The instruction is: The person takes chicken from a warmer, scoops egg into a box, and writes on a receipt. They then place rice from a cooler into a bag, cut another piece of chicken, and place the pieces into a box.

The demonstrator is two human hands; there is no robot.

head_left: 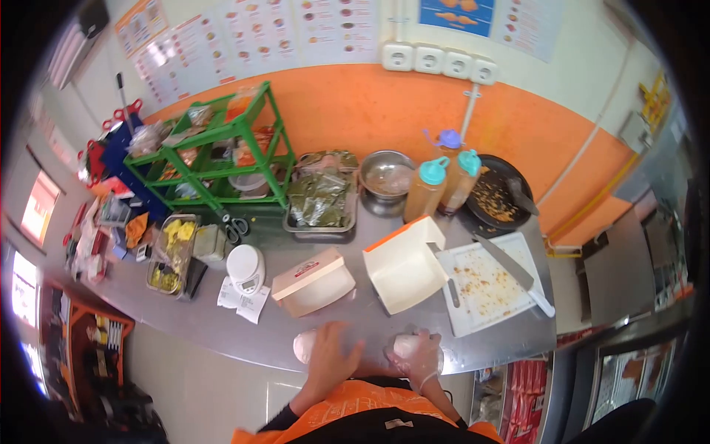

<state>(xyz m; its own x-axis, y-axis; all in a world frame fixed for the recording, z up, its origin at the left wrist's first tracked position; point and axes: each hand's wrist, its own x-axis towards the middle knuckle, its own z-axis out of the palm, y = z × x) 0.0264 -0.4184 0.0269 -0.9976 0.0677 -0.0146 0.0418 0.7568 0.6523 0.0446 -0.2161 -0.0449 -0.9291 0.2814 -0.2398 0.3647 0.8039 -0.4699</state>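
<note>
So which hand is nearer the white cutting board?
Right. The right hand, gripping a white lump, lies just below the cutting board; the left hand is farther left.

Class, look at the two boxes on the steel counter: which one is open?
The box beside the white cutting board: its orange-edged lid is raised, showing the white inside. The other box, by the scale, is shut.

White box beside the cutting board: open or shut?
Open. The box shows its bare white inside, next to the cutting board. The other box on its left is shut.
</note>
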